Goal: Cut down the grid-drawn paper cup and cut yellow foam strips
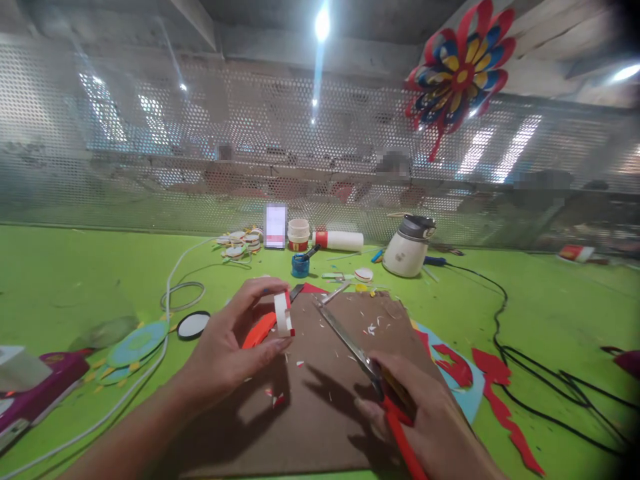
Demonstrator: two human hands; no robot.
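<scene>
My left hand (235, 347) pinches a small white paper piece with red edges (283, 313) between thumb and fingers, held just above a brown board (320, 400). An orange-red strip (260, 330) lies on the board under that hand. My right hand (425, 417) is closed round the red handles of scissors (350, 343), whose metal blades point up and left across the board. Small paper scraps are scattered over the board.
On the green table: red paper cut-outs (495, 393), black cables (540, 373), a white cable (170, 293), a blue paper flower (135, 347), a purple box (45, 383), a white jar (409, 247), a blue pot (300, 265), a glue stick (340, 240). Mesh wall behind.
</scene>
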